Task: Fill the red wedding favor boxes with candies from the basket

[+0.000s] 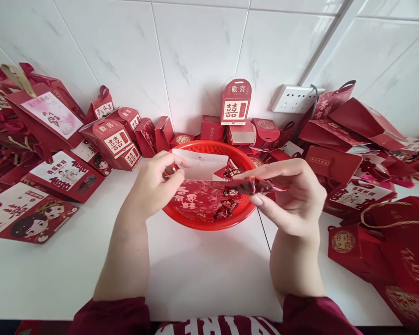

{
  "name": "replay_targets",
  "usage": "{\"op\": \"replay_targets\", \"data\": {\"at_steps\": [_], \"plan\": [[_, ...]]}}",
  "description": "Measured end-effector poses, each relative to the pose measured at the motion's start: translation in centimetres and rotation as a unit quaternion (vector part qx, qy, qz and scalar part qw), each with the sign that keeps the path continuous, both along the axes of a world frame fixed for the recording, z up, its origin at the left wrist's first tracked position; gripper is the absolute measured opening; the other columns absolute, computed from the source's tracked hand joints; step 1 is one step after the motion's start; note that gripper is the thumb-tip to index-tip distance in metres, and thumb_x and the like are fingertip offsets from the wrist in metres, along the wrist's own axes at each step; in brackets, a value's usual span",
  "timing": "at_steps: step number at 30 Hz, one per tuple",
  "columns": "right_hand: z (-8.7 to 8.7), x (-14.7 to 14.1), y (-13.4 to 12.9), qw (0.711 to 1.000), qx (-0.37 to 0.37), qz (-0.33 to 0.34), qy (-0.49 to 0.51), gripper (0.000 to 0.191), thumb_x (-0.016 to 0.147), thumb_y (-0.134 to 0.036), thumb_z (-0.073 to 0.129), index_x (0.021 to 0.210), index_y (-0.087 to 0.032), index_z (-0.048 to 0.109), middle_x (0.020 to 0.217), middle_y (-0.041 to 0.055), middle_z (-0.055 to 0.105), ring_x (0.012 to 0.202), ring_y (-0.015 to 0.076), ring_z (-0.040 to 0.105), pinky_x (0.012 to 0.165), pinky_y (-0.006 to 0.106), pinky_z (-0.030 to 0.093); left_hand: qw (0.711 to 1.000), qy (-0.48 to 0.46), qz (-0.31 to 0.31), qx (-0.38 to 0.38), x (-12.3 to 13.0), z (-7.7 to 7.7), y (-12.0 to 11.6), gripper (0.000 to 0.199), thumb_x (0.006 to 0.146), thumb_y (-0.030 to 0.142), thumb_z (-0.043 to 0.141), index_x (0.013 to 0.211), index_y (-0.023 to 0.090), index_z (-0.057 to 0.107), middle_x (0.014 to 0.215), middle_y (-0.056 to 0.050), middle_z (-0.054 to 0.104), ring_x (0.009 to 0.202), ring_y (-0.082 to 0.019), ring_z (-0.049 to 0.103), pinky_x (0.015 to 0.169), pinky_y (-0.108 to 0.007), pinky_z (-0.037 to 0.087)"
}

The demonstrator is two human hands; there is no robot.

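A red plastic basket (209, 225) stands on the white table before me, with several red-wrapped candies (227, 204) inside. Over its left part lies a red paper gift box (197, 197) with white lettering, its white inner flap (200, 163) folded up. My left hand (157, 186) is at the box's left side, thumb and forefinger closed on its edge. In my right hand (286, 195), thumb and fingers pinch a dark red wrapped candy (254, 185) above the basket's right side.
Finished-looking red gift boxes (113, 139) crowd the left, and more red boxes and bags (349, 163) are heaped on the right. An upright box (235, 104) stands behind the basket. A white socket strip (295, 98) is fixed on the tiled wall (199, 56).
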State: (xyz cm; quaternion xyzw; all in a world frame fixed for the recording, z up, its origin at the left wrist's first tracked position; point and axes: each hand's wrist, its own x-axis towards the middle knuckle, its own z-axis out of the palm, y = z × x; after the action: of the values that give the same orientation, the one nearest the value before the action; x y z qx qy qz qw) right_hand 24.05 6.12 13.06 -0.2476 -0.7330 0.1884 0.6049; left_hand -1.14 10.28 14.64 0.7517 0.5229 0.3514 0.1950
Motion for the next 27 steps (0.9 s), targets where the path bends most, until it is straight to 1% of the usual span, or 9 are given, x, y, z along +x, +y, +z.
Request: {"op": "replay_targets", "data": {"at_steps": [2, 4, 9, 14, 18, 21, 23, 25, 27], "plan": [[-0.6, -0.4, 0.8, 0.996, 0.023, -0.083, -0.012, 0.029, 0.086, -0.023, 0.074, 0.112, -0.029, 0.063, 0.101, 0.002, 0.073, 0.089, 0.0208, 0.072, 0.077, 0.034, 0.06, 0.999, 0.031, -0.02, -0.021, 0.7, -0.4, 0.2, 0.019, 0.088, 0.025, 0.054, 0.099, 0.023, 0.069, 0.107, -0.002, 0.065, 0.078, -0.015, 0.062, 0.068, -0.03, 0.05], [-1.0, -0.9, 2.0, 0.99, 0.009, -0.124, -0.069, 0.025, 0.09, -0.026, 0.069, 0.114, -0.027, 0.063, 0.105, 0.0038, 0.073, 0.093, 0.021, 0.071, 0.082, 0.036, 0.06, 0.996, 0.054, -0.05, -0.041, 1.5, -0.8, 0.5, 0.018, 0.088, 0.027, 0.054, 0.099, 0.024, 0.068, 0.107, -0.002, 0.065, 0.081, -0.016, 0.063, 0.075, -0.033, 0.051], [-1.1, -1.1, 3.7, 0.962, -0.033, -0.083, -0.257, 0.018, 0.099, -0.024, 0.055, 0.107, -0.025, 0.071, 0.13, 0.0058, 0.066, 0.123, 0.0243, 0.06, 0.105, 0.045, 0.049, 0.992, 0.07, -0.087, -0.065, 2.4, -1.6, 0.8, 0.019, 0.091, 0.031, 0.05, 0.101, 0.024, 0.065, 0.105, -0.003, 0.063, 0.085, -0.019, 0.063, 0.078, -0.036, 0.051], [-0.7, 0.3, 3.7, 0.969, -0.045, -0.108, -0.219, 0.019, 0.1, -0.026, 0.052, 0.101, -0.023, 0.071, 0.125, 0.007, 0.067, 0.118, 0.0228, 0.062, 0.102, 0.041, 0.05, 0.997, 0.058, -0.054, -0.021, 1.8, -1.6, 1.3, 0.021, 0.09, 0.028, 0.053, 0.106, 0.024, 0.066, 0.109, -0.003, 0.061, 0.081, -0.015, 0.061, 0.076, -0.033, 0.051], [-0.8, 2.1, 3.9, 0.961, -0.053, -0.179, -0.206, 0.018, 0.099, -0.025, 0.052, 0.097, -0.023, 0.07, 0.112, 0.0053, 0.072, 0.108, 0.022, 0.066, 0.096, 0.038, 0.051, 0.998, 0.007, 0.023, 0.064, 0.9, -1.4, 2.2, 0.023, 0.089, 0.025, 0.054, 0.108, 0.023, 0.067, 0.109, -0.004, 0.06, 0.084, -0.015, 0.061, 0.078, -0.03, 0.051], [-1.4, 3.2, 4.5, 0.942, -0.09, -0.227, -0.229, 0.018, 0.099, -0.025, 0.052, 0.098, -0.022, 0.07, 0.101, 0.0046, 0.073, 0.096, 0.0214, 0.067, 0.087, 0.034, 0.051, 0.991, -0.033, 0.083, 0.095, 0.2, -1.7, 2.9, 0.026, 0.089, 0.027, 0.054, 0.111, 0.023, 0.067, 0.113, -0.005, 0.06, 0.086, -0.016, 0.062, 0.077, -0.03, 0.052], [-1.9, 3.4, 5.3, 0.928, -0.134, -0.213, -0.275, 0.02, 0.099, -0.026, 0.05, 0.1, -0.021, 0.07, 0.1, 0.0045, 0.073, 0.092, 0.0203, 0.066, 0.083, 0.032, 0.049, 0.991, -0.027, 0.1, 0.088, -0.1, -2.1, 3.4, 0.027, 0.091, 0.031, 0.054, 0.113, 0.023, 0.067, 0.116, -0.005, 0.06, 0.088, -0.016, 0.063, 0.08, -0.031, 0.052], [-2.4, 3.1, 6.3, 0.901, -0.191, -0.142, -0.362, 0.024, 0.099, -0.025, 0.048, 0.103, -0.02, 0.07, 0.103, 0.0046, 0.074, 0.093, 0.0193, 0.066, 0.082, 0.029, 0.048, 0.993, 0.015, 0.098, 0.057, 0.0, -2.6, 3.7, 0.03, 0.09, 0.036, 0.057, 0.117, 0.024, 0.065, 0.119, -0.006, 0.059, 0.088, -0.018, 0.063, 0.085, -0.034, 0.052], [-3.1, 2.3, 7.5, 0.833, -0.25, -0.047, -0.492, 0.028, 0.1, -0.024, 0.044, 0.106, -0.02, 0.071, 0.106, 0.0042, 0.074, 0.094, 0.0185, 0.066, 0.082, 0.027, 0.047, 0.994, 0.057, 0.089, 0.022, 0.2, -3.1, 3.8, 0.036, 0.089, 0.04, 0.06, 0.122, 0.024, 0.063, 0.122, -0.008, 0.056, 0.089, -0.02, 0.063, 0.088, -0.037, 0.051]]}}
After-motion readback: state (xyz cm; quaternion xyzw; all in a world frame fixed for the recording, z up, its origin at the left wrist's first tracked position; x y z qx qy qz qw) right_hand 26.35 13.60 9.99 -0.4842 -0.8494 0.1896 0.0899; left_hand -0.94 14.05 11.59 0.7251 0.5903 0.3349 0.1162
